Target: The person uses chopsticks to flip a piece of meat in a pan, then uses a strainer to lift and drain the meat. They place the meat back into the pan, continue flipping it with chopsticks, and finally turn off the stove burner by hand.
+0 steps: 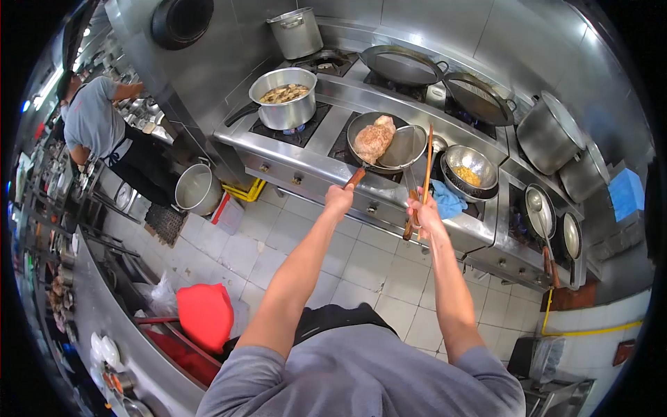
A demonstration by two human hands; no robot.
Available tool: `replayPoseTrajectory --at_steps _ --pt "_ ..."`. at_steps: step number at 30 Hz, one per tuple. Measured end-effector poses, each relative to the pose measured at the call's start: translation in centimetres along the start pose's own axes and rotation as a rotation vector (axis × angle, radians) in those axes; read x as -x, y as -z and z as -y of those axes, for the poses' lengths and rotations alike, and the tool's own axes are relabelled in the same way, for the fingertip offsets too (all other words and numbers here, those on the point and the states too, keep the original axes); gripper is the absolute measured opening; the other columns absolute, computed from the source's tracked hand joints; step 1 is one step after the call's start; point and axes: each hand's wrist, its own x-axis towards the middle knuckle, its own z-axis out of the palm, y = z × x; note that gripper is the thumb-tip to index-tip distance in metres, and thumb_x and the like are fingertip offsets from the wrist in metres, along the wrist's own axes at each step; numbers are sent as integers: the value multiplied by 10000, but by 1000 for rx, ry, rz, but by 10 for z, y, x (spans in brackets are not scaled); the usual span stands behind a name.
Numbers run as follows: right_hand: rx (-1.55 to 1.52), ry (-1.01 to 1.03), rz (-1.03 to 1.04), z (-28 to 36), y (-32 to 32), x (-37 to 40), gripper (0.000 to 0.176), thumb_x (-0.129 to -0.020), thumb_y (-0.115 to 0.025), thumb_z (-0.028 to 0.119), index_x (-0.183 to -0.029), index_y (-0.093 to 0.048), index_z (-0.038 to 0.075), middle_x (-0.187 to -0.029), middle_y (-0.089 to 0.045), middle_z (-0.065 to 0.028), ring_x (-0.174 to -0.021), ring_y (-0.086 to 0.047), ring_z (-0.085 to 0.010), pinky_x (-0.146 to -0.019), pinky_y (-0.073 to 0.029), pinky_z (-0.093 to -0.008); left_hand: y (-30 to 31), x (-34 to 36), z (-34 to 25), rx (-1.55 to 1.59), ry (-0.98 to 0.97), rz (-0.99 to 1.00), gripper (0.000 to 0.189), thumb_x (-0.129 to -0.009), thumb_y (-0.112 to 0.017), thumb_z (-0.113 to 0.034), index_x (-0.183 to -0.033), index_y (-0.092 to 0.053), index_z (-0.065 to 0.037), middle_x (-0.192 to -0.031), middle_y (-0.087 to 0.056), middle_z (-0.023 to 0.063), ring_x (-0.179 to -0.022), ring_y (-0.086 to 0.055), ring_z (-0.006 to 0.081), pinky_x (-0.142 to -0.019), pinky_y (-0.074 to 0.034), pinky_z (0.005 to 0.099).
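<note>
My left hand (339, 199) is wrapped round the wooden handle of a frying pan (356, 125) on the stove. A large browned lump of food (375, 139) lies in that pan. In my right hand (424, 210) are the handle of a round strainer (404, 146) and a long thin wooden stick (429, 153). The strainer's round head overlaps the right side of the pan, beside the food. Just right of my right hand, a blue cloth (447, 200) lies by a metal bowl (471, 171) with yellow bits in it.
A pot of liquid and food pieces (285, 111) sits over a flame on the left. Two dark woks (401, 66) stand behind, large pots (549, 132) at right. Ladle and pans (540, 212) are farther right. Another person (104, 118) stands at far left, near a floor pot (199, 189).
</note>
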Motion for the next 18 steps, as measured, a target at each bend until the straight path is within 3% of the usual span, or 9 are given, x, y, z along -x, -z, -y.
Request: replayPoseTrajectory --at_steps 4,9,13,18 --pt "22 76 -27 -32 -4 9 584 -827 -532 0 -1331 -247 79 -713 -505 -15 -525 -467 -82 -412 -325 -222 2 2 0 -6 -4 -6 395 -827 -590 -322 -841 -627 71 -848 -635 228 -826 -622 334 -710 -464 406" --pt "30 107 -13 -23 -8 17 620 -817 -541 -26 -1351 -233 34 -751 -504 -24 -562 -464 -85 -475 -380 -206 4 6 -4 -4 5 -10 401 -818 -601 -326 -825 -629 74 -850 -637 227 -833 -622 328 -731 -459 404" --pt "-45 78 -12 -30 1 19 625 -825 -534 -11 -1365 -234 89 -759 -499 -16 -563 -460 -77 -457 -364 -205 0 0 0 22 -4 -18 399 -817 -603 -324 -809 -630 74 -850 -638 225 -829 -622 328 -728 -458 400" --pt "-106 95 -38 -30 5 23 595 -836 -530 -3 -1347 -238 81 -727 -487 -3 -551 -463 -86 -454 -364 -208 1 -1 -3 68 4 -43 389 -830 -598 -308 -861 -617 79 -813 -637 207 -793 -615 297 -716 -456 388"
